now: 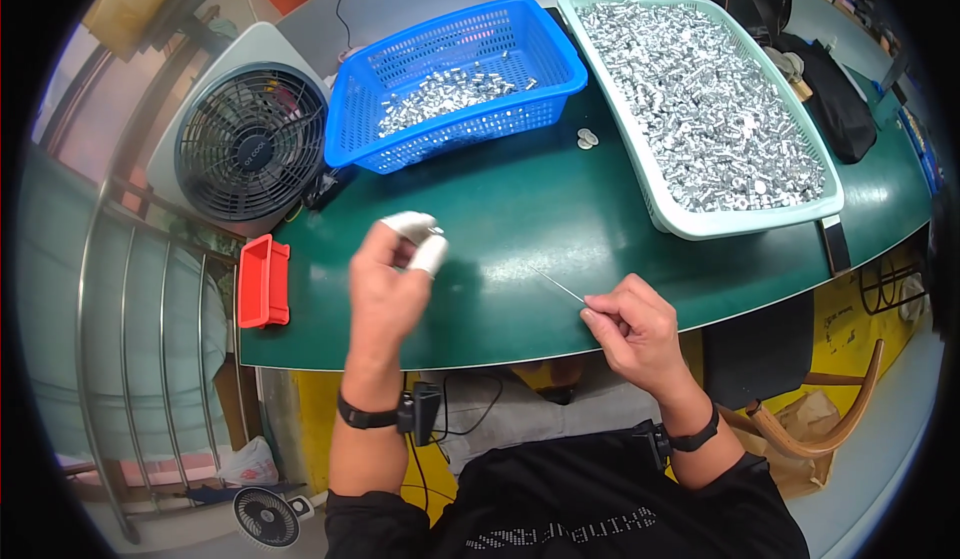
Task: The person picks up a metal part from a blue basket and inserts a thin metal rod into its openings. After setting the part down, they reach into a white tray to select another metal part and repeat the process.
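My left hand [388, 284] is raised over the green table, with white coverings on its thumb and forefinger. Pinched near those two fingertips is a small silvery metal part [437, 230], slightly blurred. Between thumb and fingers, my right hand [637, 326] grips a thin straight metal rod [557, 285], its free end pointing up and left toward my left hand. A blue perforated basket [455, 124] beyond my left hand holds a scattering of small silvery metal parts. To the right, a pale green tray [690, 223] is heaped with many similar parts.
A few round metal discs [587, 139] lie between basket and tray. At the left edge sit a small red bin [264, 282] and a box fan [250, 144]. Black bags [825, 94] rest at the far right. A wooden-armed chair [815, 444] stands below the table's right side.
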`<act>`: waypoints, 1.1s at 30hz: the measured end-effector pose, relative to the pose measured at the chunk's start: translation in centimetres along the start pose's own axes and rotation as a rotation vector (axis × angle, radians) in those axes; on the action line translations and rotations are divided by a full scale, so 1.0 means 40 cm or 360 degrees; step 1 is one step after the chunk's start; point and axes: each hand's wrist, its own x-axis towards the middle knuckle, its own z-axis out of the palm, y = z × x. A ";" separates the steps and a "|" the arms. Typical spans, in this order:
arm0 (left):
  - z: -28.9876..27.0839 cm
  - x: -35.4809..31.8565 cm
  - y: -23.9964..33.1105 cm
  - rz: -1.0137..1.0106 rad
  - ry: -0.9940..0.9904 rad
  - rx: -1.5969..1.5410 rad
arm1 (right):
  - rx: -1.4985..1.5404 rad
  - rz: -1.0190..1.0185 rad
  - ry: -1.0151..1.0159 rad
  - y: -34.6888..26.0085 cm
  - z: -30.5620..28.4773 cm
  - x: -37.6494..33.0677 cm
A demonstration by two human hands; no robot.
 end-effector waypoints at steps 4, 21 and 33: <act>-0.051 0.103 0.022 -0.0033 0.0105 -0.0265 | -0.0022 -0.0002 0.0016 -0.014 -0.015 -0.006; 0.136 0.427 0.253 0.0475 -0.0429 0.0357 | 0.0051 -0.0085 0.0004 0.044 -0.011 -0.013; 0.553 0.336 0.497 0.1578 -0.1308 0.0711 | 0.0059 -0.0091 0.0017 0.050 0.005 -0.039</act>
